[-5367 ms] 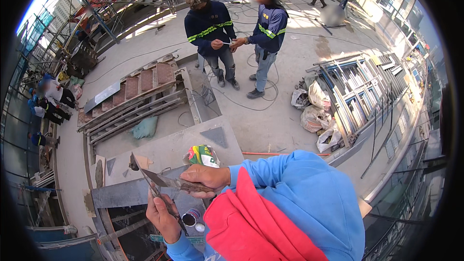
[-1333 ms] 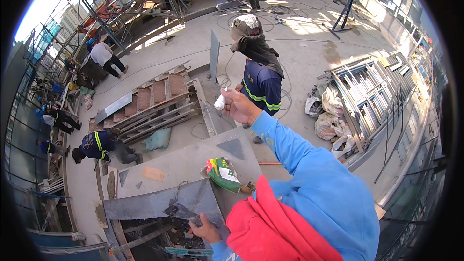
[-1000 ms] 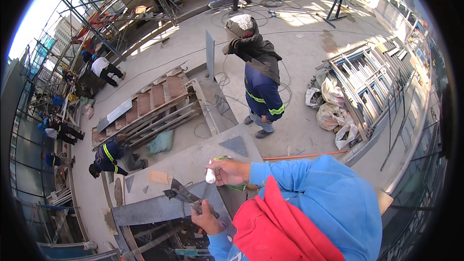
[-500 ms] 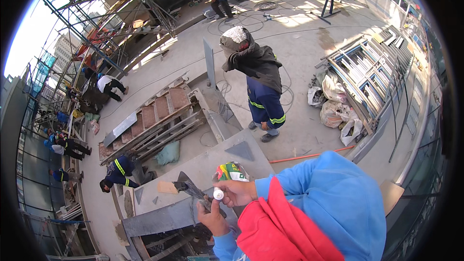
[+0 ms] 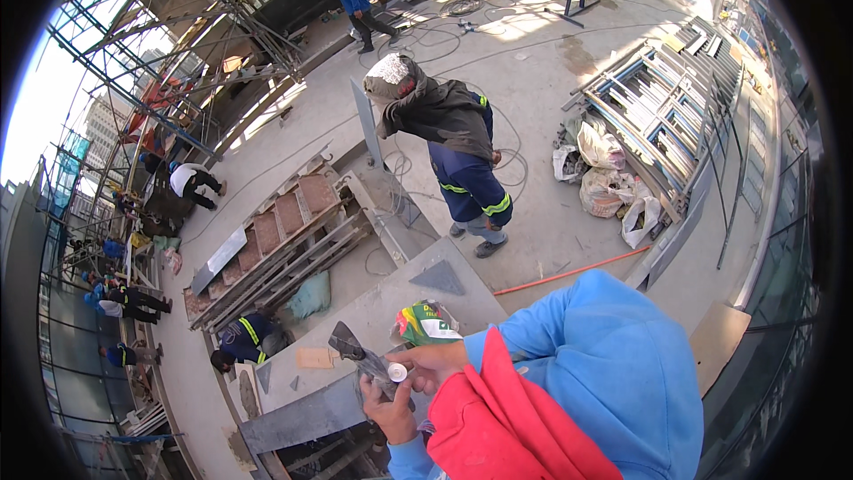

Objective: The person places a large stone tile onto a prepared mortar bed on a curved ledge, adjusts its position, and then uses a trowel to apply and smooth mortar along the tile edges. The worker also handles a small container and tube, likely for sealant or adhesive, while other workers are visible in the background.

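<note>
Evidently, the right hand [image 5: 434, 364] grips the white tube [image 5: 397, 372] between both hands, while the left hand [image 5: 388, 411] grips the trowel [image 5: 345, 340]. Crowded fingers could let the tube slip into the gap [image 5: 330, 455] below; an elbow swing might topple the bag [image 5: 428, 324] beyond.

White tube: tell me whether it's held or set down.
Held: the right hand grips the white tube, whose round end faces the camera.

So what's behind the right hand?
Just beyond the right hand, the upper part of a green, white and yellow bag shows. The hand hides its lower edge, so what lies there can't be seen.
</note>
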The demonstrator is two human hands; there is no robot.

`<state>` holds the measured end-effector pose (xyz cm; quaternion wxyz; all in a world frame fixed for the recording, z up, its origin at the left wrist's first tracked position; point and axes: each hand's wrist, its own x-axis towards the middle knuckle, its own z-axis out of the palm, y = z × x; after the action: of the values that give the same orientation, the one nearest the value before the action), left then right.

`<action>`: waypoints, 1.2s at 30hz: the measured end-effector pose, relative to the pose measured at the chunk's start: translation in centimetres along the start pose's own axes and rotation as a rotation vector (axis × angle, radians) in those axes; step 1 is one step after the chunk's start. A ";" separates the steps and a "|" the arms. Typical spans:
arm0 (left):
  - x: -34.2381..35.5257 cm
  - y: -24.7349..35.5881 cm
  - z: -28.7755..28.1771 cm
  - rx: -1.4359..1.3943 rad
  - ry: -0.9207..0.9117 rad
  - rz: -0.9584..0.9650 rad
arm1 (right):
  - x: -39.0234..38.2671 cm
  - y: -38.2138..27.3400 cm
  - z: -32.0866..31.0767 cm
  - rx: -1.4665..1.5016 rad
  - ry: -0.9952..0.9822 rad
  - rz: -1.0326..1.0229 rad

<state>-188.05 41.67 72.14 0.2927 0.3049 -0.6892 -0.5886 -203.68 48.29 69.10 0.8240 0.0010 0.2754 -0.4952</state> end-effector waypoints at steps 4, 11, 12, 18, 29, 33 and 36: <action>0.0 0.4 0.5 -0.039 -0.023 -0.060 | -0.8 0.0 -0.6 -0.075 -0.029 0.039; -0.2 -0.5 1.4 -0.025 -0.050 -0.050 | -0.6 1.4 -1.4 -0.079 0.074 0.025; -0.1 -0.8 1.5 0.012 -0.029 -0.052 | -0.4 1.7 -1.4 -0.096 0.124 -0.022; -0.3 -1.6 1.8 0.210 0.039 0.014 | 1.2 2.6 -1.6 -0.100 0.211 -0.138; -0.2 -0.2 2.6 -0.164 0.226 -0.155 | 1.2 1.6 -1.2 -0.035 0.063 -0.082; 0.4 -0.2 1.8 -0.124 0.186 -0.070 | 1.1 1.3 -0.6 -0.021 0.050 -0.082; 0.8 -0.8 1.1 0.021 0.148 -0.016 | 1.1 1.3 -0.5 -0.036 0.026 -0.088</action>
<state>-189.30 41.66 71.24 0.3351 0.3562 -0.6692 -0.5595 -202.48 48.16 67.88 0.7975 -0.0194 0.2947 -0.5260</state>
